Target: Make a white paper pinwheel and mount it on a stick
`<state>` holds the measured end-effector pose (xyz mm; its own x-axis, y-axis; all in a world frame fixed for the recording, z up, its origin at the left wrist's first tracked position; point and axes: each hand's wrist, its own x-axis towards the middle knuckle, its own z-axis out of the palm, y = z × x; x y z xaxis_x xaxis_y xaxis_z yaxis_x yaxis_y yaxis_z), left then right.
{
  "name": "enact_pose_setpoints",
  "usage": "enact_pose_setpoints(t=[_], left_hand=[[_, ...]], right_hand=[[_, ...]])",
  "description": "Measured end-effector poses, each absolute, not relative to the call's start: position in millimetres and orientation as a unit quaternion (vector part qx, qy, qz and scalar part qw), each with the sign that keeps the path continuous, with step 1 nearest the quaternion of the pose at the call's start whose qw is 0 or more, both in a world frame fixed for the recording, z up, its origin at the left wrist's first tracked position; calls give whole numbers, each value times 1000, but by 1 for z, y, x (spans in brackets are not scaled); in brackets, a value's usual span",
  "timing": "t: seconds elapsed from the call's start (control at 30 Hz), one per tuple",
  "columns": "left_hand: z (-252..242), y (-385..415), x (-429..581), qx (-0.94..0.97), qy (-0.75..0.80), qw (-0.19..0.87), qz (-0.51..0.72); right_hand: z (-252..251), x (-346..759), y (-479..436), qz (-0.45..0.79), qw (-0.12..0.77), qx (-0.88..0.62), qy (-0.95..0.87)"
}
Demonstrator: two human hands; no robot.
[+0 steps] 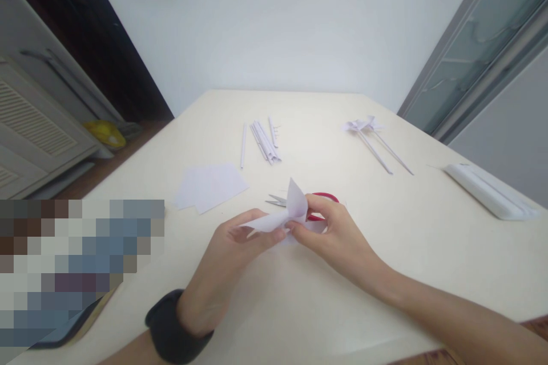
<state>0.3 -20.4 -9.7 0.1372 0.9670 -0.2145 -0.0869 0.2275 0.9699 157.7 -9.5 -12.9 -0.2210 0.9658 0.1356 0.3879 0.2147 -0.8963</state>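
Between my two hands is a white paper pinwheel (295, 203) with its blades curled up, held just above the table. My left hand (246, 239) pinches its left side, thumb on the near edge. The thumb and fingers of my right hand (331, 225) close on the right side near the centre. Behind the paper lie scissors with red handles (327, 196); their blades point left, and my right hand and the paper partly cover them. A stack of white paper sheets (212, 182) lies to the left, beyond my left hand.
Several rolled paper sticks (264, 142) lie at the middle back of the white table (385, 296). Two finished-looking pinwheels on sticks (372, 140) rest at the back right. A white long object (490, 191) sits at the right edge. A pixelated patch (77, 274) covers the left.
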Motion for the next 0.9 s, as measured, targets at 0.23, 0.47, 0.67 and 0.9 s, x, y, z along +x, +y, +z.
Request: enact_pose_setpoints(t=[0.23,0.47,0.67,0.9], left_hand=[[-11,-20,-3,444,471,632,426],[-12,-22,-2,472,469,599,444],[-13,-21,0,484,378,650,448],[-17,-19,-1,486,364,666,433]], right_hand=[[-10,162,-5,425,398,-477,-658],[-9,163,-6,428,398,-474,-659],[-9,162,-6,437,396,-471,-656],[-11,162,-5,435,394,-472,-658]])
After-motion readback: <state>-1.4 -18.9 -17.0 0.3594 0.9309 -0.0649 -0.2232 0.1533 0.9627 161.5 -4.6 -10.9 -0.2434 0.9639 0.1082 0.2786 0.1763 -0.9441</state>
